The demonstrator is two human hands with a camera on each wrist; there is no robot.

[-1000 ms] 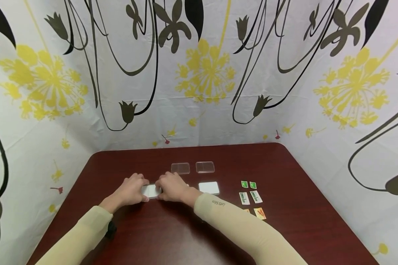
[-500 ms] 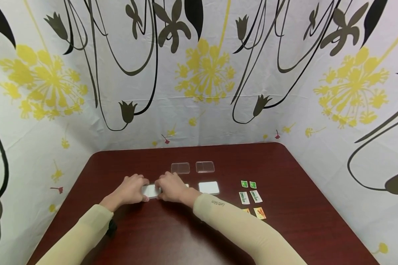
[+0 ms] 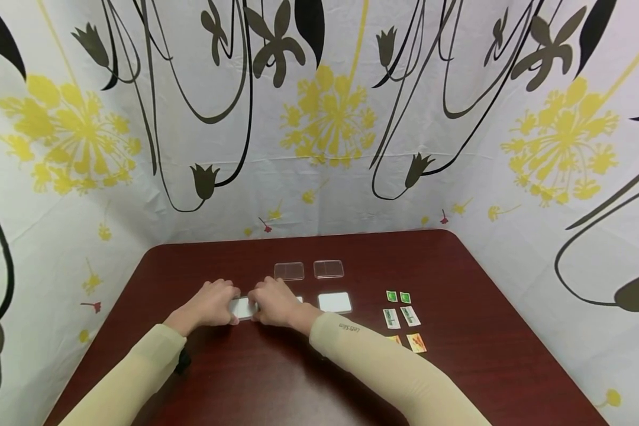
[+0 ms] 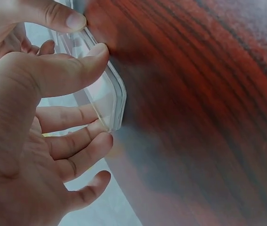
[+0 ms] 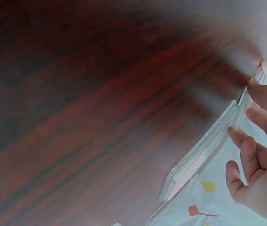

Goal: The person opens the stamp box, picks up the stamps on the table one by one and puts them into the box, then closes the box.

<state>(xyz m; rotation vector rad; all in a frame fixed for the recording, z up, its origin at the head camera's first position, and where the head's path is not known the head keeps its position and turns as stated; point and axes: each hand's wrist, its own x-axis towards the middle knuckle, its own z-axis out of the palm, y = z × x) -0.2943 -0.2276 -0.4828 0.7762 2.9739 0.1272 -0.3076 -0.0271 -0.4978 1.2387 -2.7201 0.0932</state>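
A flat, clear plastic case [image 3: 242,308] with a white inside lies on the table between both hands. My left hand [image 3: 210,305] holds its left end, thumb on the near edge and fingers at the far edge. At the other end, my right hand [image 3: 278,302] grips the case with bent fingers and hides that part. In the left wrist view the case's rounded corner [image 4: 118,101] sticks out past the left thumb [image 4: 79,70]. A second case [image 5: 199,153] with a white inside sits beside the right hand in the right wrist view.
Another white-filled case [image 3: 335,302] lies right of the right hand. Two clear lids [image 3: 328,269] are farther back on the dark red table [image 3: 218,254]. Small green stickers [image 3: 406,297], white-and-green labels [image 3: 410,316] and orange stickers [image 3: 417,343] lie at the right, one partly behind the sleeve.
Both hands stay on the case with hardly any movement. The left forearm has shifted very slightly to the right.
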